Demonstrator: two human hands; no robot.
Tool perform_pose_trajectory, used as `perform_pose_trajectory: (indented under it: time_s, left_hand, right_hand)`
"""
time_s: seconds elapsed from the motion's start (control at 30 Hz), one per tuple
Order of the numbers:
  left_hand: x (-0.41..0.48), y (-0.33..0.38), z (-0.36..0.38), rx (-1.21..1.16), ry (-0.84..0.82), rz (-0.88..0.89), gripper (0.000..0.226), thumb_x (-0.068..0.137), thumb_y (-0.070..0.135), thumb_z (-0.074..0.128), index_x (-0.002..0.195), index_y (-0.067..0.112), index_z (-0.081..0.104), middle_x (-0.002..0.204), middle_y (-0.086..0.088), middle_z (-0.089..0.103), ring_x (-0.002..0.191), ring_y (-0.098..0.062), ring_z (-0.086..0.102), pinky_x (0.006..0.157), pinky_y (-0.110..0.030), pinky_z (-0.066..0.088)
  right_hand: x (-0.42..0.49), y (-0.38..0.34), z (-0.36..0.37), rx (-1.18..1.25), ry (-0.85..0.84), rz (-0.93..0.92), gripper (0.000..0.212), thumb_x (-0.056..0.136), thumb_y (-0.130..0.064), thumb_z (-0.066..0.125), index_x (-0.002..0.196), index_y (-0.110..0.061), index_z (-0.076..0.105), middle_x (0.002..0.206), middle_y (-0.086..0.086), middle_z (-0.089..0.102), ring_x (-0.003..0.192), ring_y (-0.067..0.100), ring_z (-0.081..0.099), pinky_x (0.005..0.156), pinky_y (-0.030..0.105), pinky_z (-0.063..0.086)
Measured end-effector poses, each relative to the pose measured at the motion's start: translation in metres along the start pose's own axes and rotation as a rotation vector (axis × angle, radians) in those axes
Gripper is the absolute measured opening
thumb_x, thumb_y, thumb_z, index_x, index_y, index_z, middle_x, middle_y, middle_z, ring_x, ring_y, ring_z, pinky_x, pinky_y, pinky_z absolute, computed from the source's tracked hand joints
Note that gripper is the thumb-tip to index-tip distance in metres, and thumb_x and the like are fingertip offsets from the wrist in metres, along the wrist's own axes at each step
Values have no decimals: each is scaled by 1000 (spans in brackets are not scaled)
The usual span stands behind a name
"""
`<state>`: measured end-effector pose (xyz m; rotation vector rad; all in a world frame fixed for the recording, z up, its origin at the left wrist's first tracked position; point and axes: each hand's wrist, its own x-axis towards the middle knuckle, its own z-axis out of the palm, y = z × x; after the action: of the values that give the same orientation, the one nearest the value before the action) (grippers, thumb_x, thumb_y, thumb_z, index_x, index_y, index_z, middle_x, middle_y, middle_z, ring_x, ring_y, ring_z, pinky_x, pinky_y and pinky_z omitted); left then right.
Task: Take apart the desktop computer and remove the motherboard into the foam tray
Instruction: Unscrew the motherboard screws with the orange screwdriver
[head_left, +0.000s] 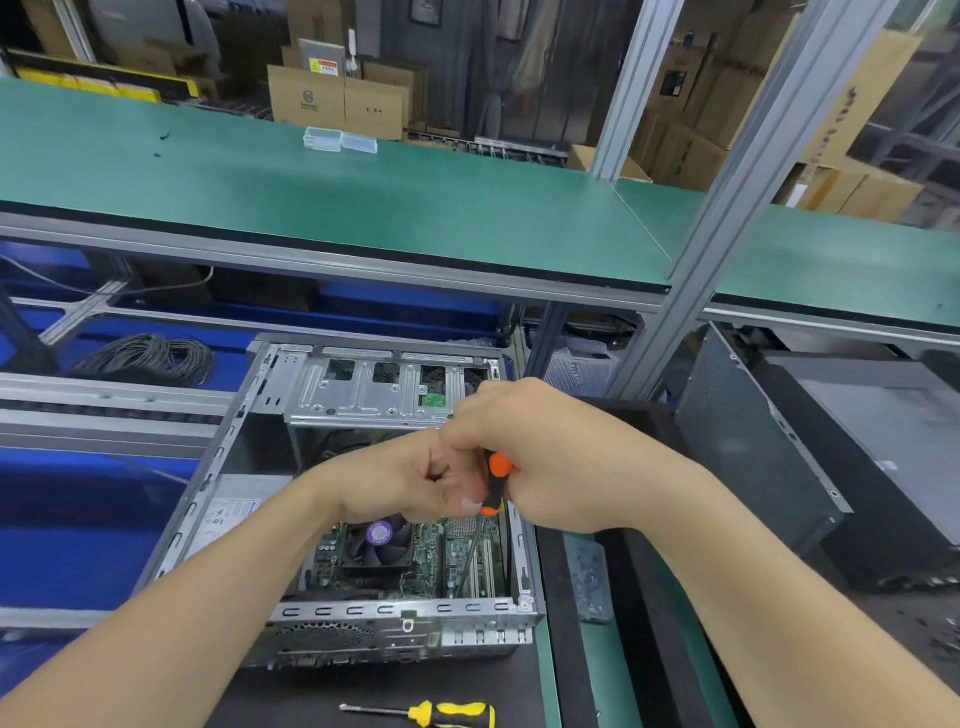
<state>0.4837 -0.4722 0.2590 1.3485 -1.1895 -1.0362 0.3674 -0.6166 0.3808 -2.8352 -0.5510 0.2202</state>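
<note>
Motherboard (452, 558) is seen lying inside the opened desktop computer (395, 621), in the lower middle of the frame, where the case is set flat on a black mat (311, 696) with its open side up. A fan (379, 543) with a purple label is mounted on the board, a grey power supply (234, 512) is seated at the left of the case, and a bare metal drive cage (358, 397) is fixed across its far end. An orange-and-black screwdriver (496, 480) is held nearly upright over the board, its thin shaft being pointed down toward the right part of the board; whether the tip is touching a screw cannot be told. The upper handle is wrapped by the curled fingers of the right hand (545, 457), while the lower handle is pinched by the thumb and curled fingers of the left hand (405, 480). A yellow-and-black screwdriver (452, 714) is laid on the mat at the bottom edge. A second computer case (769, 467) is stood at the right. Two clear plastic boxes (340, 140) are placed on the green shelf (363, 218) above, and a coil of black cable (150, 358) is seen at the left.
</note>
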Motion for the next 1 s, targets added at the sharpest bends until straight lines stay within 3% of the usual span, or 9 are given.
perform_pose_trajectory:
  time_s: [0.2,0.3,0.4,0.47,0.57,0.67,0.8,0.9,1.0]
  left_hand:
    - [-2,-6,3,64,170,19,36,80,11,79,71,3,45,64,-15,38,65,-21,38,63,-17,40]
    - [-1,-3,13,26,259,49,24,75,8,78,79,7,54,65,-14,48,65,-13,45,62,-21,42]
    - [1,-5,19,104,309,24,20,74,17,77,70,31,63,59,2,50,62,-6,44,59,-19,38]
    - [1,-10,19,96,275,25,36,81,8,77,66,38,63,59,17,52,58,1,45,58,-17,39]
    - [-3,-12,14,33,260,56,29,81,16,82,79,36,62,71,13,56,67,-6,51,62,-19,41]
    - [-9,-14,8,-89,191,70,23,83,21,81,81,32,61,66,-12,44,64,-40,41,63,-34,30]
    - [-11,-20,-6,-162,93,5,46,82,32,85,76,-3,55,59,-26,30,55,-45,29,63,-43,27]
    - [-10,-13,-10,-155,28,44,5,82,19,72,80,23,74,59,-11,32,54,-32,23,54,-33,19]
    - [-7,-14,-10,-173,2,33,14,85,21,72,77,33,76,58,7,37,54,-22,21,51,-31,16]
  right_hand:
    - [-2,-8,7,51,160,58,9,90,-28,65,95,-25,59,90,-10,55,85,11,55,72,35,51]
    - [6,-14,13,-435,267,304,50,96,-72,42,84,-24,42,66,-5,43,62,25,46,58,36,41]
    - [15,-21,14,-428,291,436,66,92,-83,33,71,-20,34,61,-2,31,55,27,33,58,36,28]
    - [19,-19,16,-345,256,392,56,96,-74,43,79,-21,39,64,-1,32,62,30,38,60,37,31]
    - [15,-16,9,-86,135,236,27,100,-52,56,92,-27,51,75,-2,53,75,25,55,60,38,46]
    - [7,-10,-5,23,29,92,6,96,-33,67,94,-32,62,88,-9,61,85,10,56,75,38,53]
    - [7,-8,-12,23,-62,55,30,77,1,64,78,-27,73,87,-7,64,83,12,60,75,43,55]
    - [10,-10,-5,96,-67,54,40,68,10,56,75,-24,77,75,-11,64,75,3,59,68,30,52]
    - [8,-8,-4,121,-66,33,43,69,11,55,78,-25,77,79,-9,67,78,10,62,69,32,52]
